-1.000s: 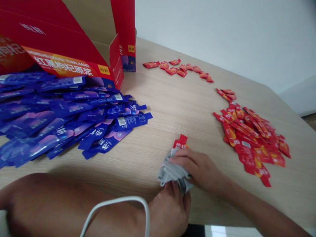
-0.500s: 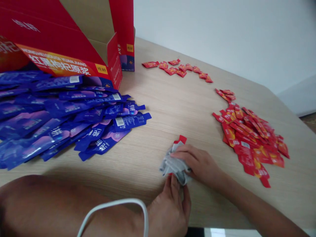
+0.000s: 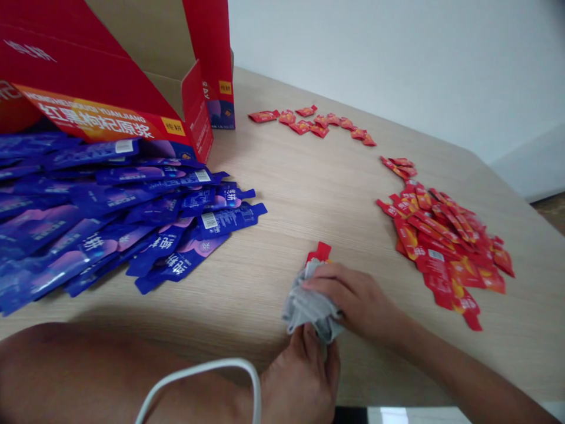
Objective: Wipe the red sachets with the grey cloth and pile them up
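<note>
Sachet [image 3: 319,252] and cloth [image 3: 308,303] lie under our right hand [image 3: 359,300], clamped on the cloth; our left hand [image 3: 302,374] meets its near edge, grip hidden. We judge the sachet light, soft, slick, best held by its ends; a blue pile [image 3: 106,212] and red pile [image 3: 445,241] flank it on the counter [image 3: 291,188].

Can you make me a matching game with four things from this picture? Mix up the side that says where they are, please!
Things:
1. grey cloth
2. blue packets
3. white cable
4. open red box

Where they are:
A. looping in front of the left arm
B. standing behind a heap
C. gripped by the right hand
D. lying in a heap

Right pairs: 1-C, 2-D, 3-A, 4-B
</note>
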`<state>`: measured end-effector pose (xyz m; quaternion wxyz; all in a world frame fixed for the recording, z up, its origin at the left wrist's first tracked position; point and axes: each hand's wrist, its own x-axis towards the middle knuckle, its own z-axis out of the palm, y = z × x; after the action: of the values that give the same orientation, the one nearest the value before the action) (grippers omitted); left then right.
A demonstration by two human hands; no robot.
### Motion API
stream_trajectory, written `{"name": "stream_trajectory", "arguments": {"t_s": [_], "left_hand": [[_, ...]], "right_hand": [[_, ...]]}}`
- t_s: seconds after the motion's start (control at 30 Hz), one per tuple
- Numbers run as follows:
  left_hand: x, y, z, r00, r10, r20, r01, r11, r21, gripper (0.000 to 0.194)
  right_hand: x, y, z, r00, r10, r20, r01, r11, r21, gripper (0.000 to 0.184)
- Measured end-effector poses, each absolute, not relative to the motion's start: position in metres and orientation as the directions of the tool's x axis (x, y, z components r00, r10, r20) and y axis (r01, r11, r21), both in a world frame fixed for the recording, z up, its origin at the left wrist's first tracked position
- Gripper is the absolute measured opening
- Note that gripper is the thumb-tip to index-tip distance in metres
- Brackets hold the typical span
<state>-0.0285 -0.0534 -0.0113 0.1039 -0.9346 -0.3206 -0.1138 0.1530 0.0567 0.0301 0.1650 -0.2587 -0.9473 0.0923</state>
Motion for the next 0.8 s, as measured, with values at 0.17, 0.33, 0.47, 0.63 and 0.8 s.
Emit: {"name": "stream_trajectory", "arguments": {"t_s": [0.17, 0.33, 0.47, 0.63, 0.8], "left_hand": [[-0.028, -0.051, -0.006, 0.766, 0.556, 0.323, 0.623, -0.765, -0.162, 0.041], [-0.031, -0.046, -0.006, 0.766, 0.528, 0.366, 0.619, -0.758, -0.203, 0.040], [-0.031, -0.049, -0.012, 0.776, 0.508, 0.375, 0.608, -0.761, -0.227, 0.035], [-0.029, -0.051, -0.011, 0.744, 0.571, 0.347, 0.646, -0.747, -0.155, 0.035], [-0.032, -0.046, -0.006, 0.777, 0.512, 0.367, 0.606, -0.767, -0.212, 0.038]], "right_hand": [[0.150, 0.083, 0.016, -0.783, 0.604, 0.149, 0.547, 0.783, -0.295, 0.035], [0.170, 0.123, 0.021, -0.615, 0.748, 0.250, 0.732, 0.659, -0.173, 0.042], [0.167, 0.077, 0.023, -0.667, 0.638, 0.385, 0.594, 0.767, -0.243, 0.043], [0.151, 0.056, 0.013, -0.816, 0.555, 0.163, 0.486, 0.810, -0.328, 0.040], [0.162, 0.117, 0.016, -0.655, 0.743, 0.139, 0.696, 0.664, -0.271, 0.040]]}}
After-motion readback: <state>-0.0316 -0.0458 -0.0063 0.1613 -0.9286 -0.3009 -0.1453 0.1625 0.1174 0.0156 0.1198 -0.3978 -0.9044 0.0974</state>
